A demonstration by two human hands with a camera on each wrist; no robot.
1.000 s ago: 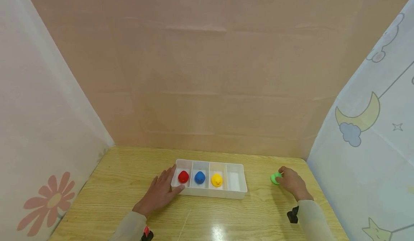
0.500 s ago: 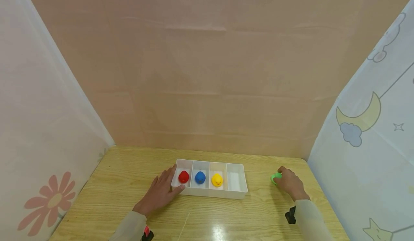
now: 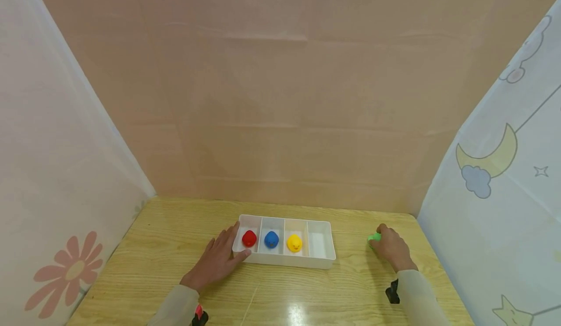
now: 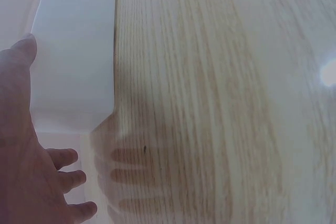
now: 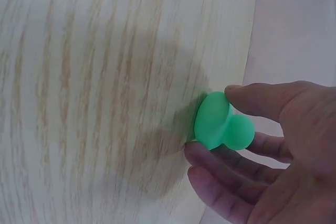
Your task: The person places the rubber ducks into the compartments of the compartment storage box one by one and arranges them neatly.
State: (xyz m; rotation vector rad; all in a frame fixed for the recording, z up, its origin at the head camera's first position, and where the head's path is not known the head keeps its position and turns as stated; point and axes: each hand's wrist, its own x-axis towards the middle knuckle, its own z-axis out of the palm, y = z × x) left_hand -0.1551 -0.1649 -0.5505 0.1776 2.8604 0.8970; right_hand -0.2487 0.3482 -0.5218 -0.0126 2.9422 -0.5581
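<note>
A white tray [image 3: 285, 260] with a row of compartments stands on the table. From the left, it holds a red toy duck [image 3: 249, 239], a blue toy duck [image 3: 271, 240] and a yellow toy duck [image 3: 294, 243]; the rightmost compartment holds nothing. My left hand [image 3: 217, 257] rests against the tray's left end, fingers extended, its thumb [image 4: 25, 49] touching the long side wall. To the right of the tray, my right hand [image 3: 393, 250] pinches a green toy duck [image 5: 213, 121] between thumb and fingers, at the tabletop. In the head view the hand covers much of this duck.
The wooden table [image 3: 175, 219] ends at a brown covered back wall [image 3: 280, 121]. White printed cloths hang at the left [image 3: 65, 146] and right [image 3: 517, 219] sides. Light glares off the table's front.
My right hand has shifted slightly left and closed in on the green duck, which shows less now. The left hand, tray and other ducks stay essentially in place.
</note>
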